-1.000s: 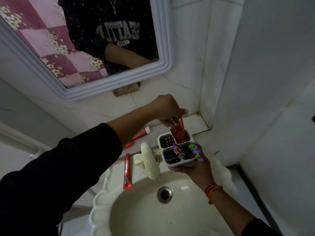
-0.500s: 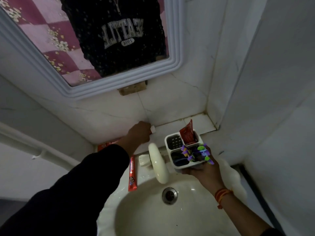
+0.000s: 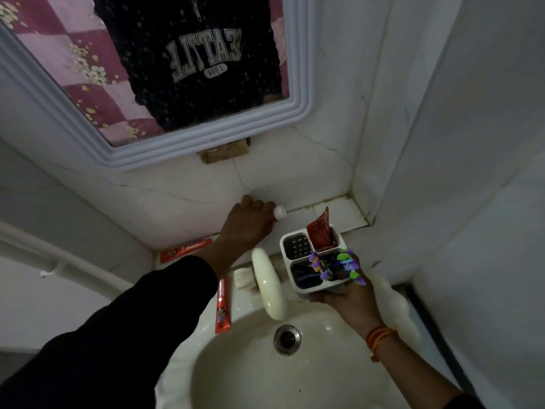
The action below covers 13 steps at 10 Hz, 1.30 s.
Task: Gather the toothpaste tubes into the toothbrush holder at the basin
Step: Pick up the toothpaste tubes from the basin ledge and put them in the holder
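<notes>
My right hand (image 3: 349, 296) holds a white toothbrush holder (image 3: 295, 246) above the basin's back rim. A red toothpaste tube (image 3: 320, 231) stands in its rear right compartment, and purple and green toothbrushes (image 3: 339, 265) fill the front one. My left hand (image 3: 246, 224) lies on the tiled ledge, closed over a red tube (image 3: 188, 249) whose white cap (image 3: 280, 212) sticks out past my fingers. Another red tube (image 3: 222, 305) rests on the basin rim left of the tap.
A cream tap (image 3: 269, 281) juts over the white basin (image 3: 253, 364), whose drain (image 3: 287, 339) sits below it. A white-framed mirror (image 3: 182, 154) hangs above the ledge. Tiled walls close in on the right.
My left hand let go of the tube in the holder, moved left to the ledge and closed over the capped tube there. The holder stayed in my right hand.
</notes>
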Tool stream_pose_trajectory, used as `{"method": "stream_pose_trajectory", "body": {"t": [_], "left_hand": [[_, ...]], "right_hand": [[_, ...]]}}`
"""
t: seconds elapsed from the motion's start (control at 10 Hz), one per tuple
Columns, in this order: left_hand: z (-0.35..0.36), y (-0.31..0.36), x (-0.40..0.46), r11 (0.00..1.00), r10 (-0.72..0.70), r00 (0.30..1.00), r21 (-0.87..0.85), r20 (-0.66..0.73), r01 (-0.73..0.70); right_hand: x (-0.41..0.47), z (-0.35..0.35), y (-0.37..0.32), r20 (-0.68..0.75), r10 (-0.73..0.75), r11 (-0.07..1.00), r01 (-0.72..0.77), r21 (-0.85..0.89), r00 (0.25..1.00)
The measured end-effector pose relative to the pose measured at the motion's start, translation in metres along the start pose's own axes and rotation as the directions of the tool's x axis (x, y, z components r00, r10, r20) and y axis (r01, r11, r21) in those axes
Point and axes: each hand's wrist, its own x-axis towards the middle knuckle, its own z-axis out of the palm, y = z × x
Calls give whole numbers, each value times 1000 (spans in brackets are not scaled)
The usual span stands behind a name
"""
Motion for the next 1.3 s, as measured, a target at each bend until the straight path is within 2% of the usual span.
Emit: {"method": "stream_pose_trajectory", "body": {"t": [0.1,0.2,0.3,0.4,0.5,0.6,0.7,0.8,0.9,1.0,1.1,1.2,1.3], "left_hand": [[-38,8,1,992,112,993,-57,29,-110],[-94,24,1,988,151,969,-4,196,-153],[-148,45,-6,987,90,964,106,249,-119],[-180,67,-15,977,68,936,167,346,-133],[-184,89,-20,974,89,843,129,531,-185],[-172,107,-26,978,102,814,93,572,-188],[-157,115,-29,993,60,866,61,496,-104],[-151,115,-33,996,-53,866,-38,497,82],[-155,97,-39,874,-126,843,-343,522,344],[-156,74,-47,754,-164,858,-499,486,427],[-139,43,-66,656,-338,872,-576,355,488],[-102,12,-88,635,-459,834,-542,307,550],[-57,-3,-101,673,-502,795,-423,340,606]], "right_hand": [[0,-3,1,-6,91,994,-91,64,996],[1,-4,6,-19,107,980,-109,-167,994],[-10,-6,-5,21,-69,874,71,-481,997],[-8,-6,-3,29,-106,947,110,-301,994],[-11,-10,-1,-15,-205,869,174,-464,979],[-12,-11,-3,-1,-175,831,147,-537,985],[-10,-10,-2,38,-181,829,173,-532,983],[-4,-17,2,8,-108,763,87,-641,994],[0,-18,3,27,-75,735,74,-674,997],[0,-16,3,10,-75,724,61,-688,997],[-4,-13,4,-20,-77,751,45,-659,997],[-9,1,3,14,-138,772,116,-625,990],[-12,-1,-3,-5,-201,789,159,-594,980]]}}
